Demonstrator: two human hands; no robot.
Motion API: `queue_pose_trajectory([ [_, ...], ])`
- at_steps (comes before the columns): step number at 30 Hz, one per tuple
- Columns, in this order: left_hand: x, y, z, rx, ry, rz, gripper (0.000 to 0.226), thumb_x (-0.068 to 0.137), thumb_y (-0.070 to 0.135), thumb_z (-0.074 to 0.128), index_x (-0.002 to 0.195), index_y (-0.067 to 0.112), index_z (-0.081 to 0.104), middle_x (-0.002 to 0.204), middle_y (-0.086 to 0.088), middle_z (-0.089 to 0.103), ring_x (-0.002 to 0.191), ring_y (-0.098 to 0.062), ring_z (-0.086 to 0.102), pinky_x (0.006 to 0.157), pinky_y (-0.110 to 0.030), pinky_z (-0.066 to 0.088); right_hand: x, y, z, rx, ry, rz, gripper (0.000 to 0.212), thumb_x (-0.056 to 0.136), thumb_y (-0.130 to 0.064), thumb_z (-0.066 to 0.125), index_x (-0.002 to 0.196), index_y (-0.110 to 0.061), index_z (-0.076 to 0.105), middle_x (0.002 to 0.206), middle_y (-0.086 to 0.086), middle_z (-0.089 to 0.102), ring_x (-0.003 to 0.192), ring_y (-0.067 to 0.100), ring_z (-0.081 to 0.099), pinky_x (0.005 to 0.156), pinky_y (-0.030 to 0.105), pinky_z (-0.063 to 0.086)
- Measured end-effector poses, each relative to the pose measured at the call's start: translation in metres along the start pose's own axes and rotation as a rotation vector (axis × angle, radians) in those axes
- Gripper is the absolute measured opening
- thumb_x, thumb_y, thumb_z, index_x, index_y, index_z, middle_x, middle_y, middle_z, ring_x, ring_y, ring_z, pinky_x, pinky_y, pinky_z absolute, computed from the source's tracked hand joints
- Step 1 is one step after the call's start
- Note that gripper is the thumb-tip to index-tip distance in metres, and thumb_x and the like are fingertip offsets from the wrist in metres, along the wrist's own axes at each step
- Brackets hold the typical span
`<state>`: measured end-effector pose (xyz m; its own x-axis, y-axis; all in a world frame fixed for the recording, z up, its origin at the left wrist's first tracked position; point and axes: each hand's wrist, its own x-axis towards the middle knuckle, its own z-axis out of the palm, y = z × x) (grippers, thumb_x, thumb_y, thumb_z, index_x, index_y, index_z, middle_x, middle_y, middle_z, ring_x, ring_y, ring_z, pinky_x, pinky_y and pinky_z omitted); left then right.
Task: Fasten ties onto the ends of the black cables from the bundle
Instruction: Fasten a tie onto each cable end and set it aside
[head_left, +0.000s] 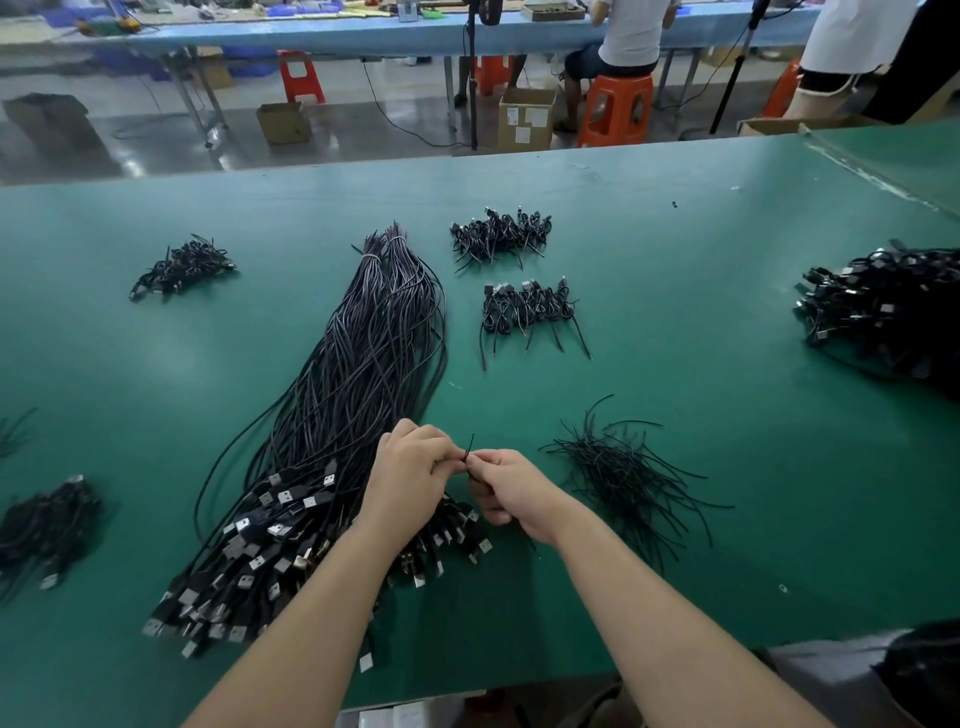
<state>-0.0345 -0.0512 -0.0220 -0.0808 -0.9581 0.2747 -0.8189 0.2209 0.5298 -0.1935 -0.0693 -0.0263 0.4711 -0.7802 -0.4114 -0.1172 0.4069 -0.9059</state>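
Note:
A long bundle of black cables (363, 374) lies on the green table (675, 218), its USB plug ends fanned out near the front edge. Above those plugs my left hand (410, 478) and my right hand (511, 486) meet, fingers curled. Between their fingertips they pinch a thin black tie (469, 451), one end sticking up. A coiled cable seems to sit inside my hands but is mostly hidden. A loose heap of black ties (623, 467) lies just right of my right hand.
Small piles of coiled, tied cables lie at the back centre (501, 234), mid centre (530, 306), back left (182, 267), front left (47, 525) and far right (883, 312). Beyond the table are orange stools, cardboard boxes, a tripod pole and seated people.

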Motion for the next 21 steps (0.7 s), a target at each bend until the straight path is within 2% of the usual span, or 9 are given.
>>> queue_pose_trajectory([
  [4, 0.003, -0.001, 0.002, -0.129, -0.046, -0.182, 0.006, 0.081, 0.015, 0.082, 0.084, 0.02, 0.08, 0.085, 0.016, 0.067, 0.091, -0.016, 0.051, 0.088, -0.038, 0.046, -0.001, 0.002, 0.002, -0.072, 0.011, -0.006, 0.027, 0.109, -0.015, 0.033, 0.088, -0.014, 0.052, 0.06, -0.004, 0.031, 0.045, 0.009, 0.024, 0.039, 0.021, 0.02],
  [6, 0.005, -0.003, 0.0, -0.19, -0.088, -0.27, 0.009, 0.08, 0.015, 0.083, 0.081, 0.023, 0.079, 0.086, 0.014, 0.068, 0.094, -0.017, 0.054, 0.089, -0.038, 0.047, -0.001, 0.003, 0.005, -0.16, 0.037, -0.012, 0.023, 0.106, -0.012, 0.034, 0.097, -0.008, 0.054, 0.061, -0.004, 0.033, 0.044, 0.007, 0.027, 0.039, 0.02, 0.022],
  [10, 0.008, -0.003, -0.004, -0.245, -0.135, -0.363, 0.017, 0.079, 0.015, 0.084, 0.076, 0.029, 0.077, 0.087, 0.01, 0.068, 0.091, -0.017, 0.062, 0.088, -0.039, 0.051, 0.0, 0.006, 0.008, -0.355, 0.103, -0.069, 0.03, 0.106, -0.015, 0.036, 0.112, 0.006, 0.057, 0.061, -0.006, 0.036, 0.048, 0.008, 0.031, 0.047, 0.026, 0.028],
  [14, 0.01, 0.002, -0.008, -0.263, -0.151, -0.429, 0.025, 0.078, 0.019, 0.086, 0.069, 0.037, 0.072, 0.088, 0.009, 0.07, 0.09, -0.014, 0.064, 0.09, -0.04, 0.053, -0.002, 0.006, 0.009, -0.347, 0.116, -0.081, 0.028, 0.106, -0.013, 0.036, 0.108, 0.003, 0.059, 0.06, -0.003, 0.041, 0.044, 0.009, 0.035, 0.044, 0.027, 0.032],
  [17, 0.01, 0.005, -0.011, -0.264, -0.158, -0.435, 0.022, 0.078, 0.018, 0.086, 0.071, 0.035, 0.073, 0.089, 0.01, 0.07, 0.091, -0.013, 0.064, 0.091, -0.038, 0.053, -0.006, 0.005, 0.011, -0.348, 0.117, -0.082, 0.028, 0.106, -0.014, 0.036, 0.095, -0.01, 0.062, 0.062, 0.001, 0.054, 0.04, 0.013, 0.045, 0.041, 0.026, 0.04],
  [21, 0.014, 0.011, -0.02, -0.216, -0.113, -0.268, 0.022, 0.077, 0.015, 0.086, 0.074, 0.033, 0.074, 0.086, 0.013, 0.067, 0.094, -0.015, 0.056, 0.087, -0.031, 0.046, -0.009, -0.006, 0.008, -0.101, 0.117, -0.088, 0.032, 0.105, -0.018, 0.037, 0.097, -0.004, 0.065, 0.072, 0.004, 0.065, 0.049, 0.014, 0.05, 0.044, 0.027, 0.037],
])
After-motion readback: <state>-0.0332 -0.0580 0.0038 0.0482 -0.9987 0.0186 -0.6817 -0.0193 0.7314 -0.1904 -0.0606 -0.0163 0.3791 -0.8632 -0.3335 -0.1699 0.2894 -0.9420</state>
